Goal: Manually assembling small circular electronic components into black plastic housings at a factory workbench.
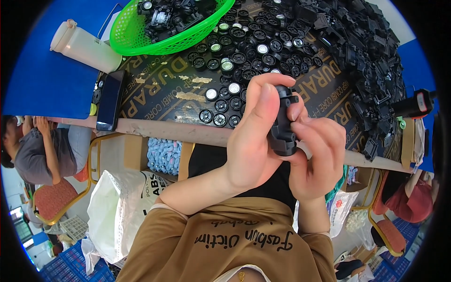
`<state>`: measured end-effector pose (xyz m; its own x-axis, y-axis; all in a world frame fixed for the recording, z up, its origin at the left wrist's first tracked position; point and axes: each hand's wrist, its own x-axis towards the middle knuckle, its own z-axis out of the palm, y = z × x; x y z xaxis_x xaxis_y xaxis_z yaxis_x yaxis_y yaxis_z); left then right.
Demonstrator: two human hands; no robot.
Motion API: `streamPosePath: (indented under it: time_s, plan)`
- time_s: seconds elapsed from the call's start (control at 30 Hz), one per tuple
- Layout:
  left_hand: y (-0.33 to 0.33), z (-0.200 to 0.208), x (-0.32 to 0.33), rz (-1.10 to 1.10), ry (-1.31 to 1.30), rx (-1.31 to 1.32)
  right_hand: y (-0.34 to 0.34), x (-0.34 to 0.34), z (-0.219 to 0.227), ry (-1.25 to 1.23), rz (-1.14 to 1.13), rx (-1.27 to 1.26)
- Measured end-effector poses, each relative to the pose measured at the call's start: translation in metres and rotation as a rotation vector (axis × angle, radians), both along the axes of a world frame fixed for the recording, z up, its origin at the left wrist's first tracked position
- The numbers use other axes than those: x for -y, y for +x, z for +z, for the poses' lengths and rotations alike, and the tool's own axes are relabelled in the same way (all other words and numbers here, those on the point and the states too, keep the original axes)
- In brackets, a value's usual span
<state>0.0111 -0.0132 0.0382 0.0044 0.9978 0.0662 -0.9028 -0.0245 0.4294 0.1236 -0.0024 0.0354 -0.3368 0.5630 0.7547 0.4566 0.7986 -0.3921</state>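
Observation:
In front of my chest I hold a small black plastic toy-car chassis point(283, 123), upright, with wheel-like round ends at top and bottom. My left hand point(253, 134) is wrapped round it from the left, thumb along its side. The fingers of my right hand point(322, 150) pinch its lower right side. Beyond my hands, loose black toy wheels point(268, 59), some with silvery centres, lie spread on the dark printed board point(150, 94) of the table. A big heap of black plastic chassis parts point(357, 51) covers the right side.
A green basket point(127, 44) of black parts stands at the far left, beside a white lidded jug point(82, 49) and a phone point(111, 101). At the right edge lies a black handheld tool point(416, 104). Below the table are a white sack point(110, 207) and a box of blue pieces point(136, 152). People sit on both sides.

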Motion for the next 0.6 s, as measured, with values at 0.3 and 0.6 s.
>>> streamPosePath:
  time_s: [0.3, 0.6]
  plan:
    - [0.005, -0.01, 0.002, 0.068, 0.097, 0.001, -0.003, -0.002, -0.007, -0.021, 0.044, -0.109]
    - [-0.121, 0.043, -0.078, 0.912, 0.311, -1.354, 0.038, -0.101, 0.009, -0.18, 0.005, 0.305]
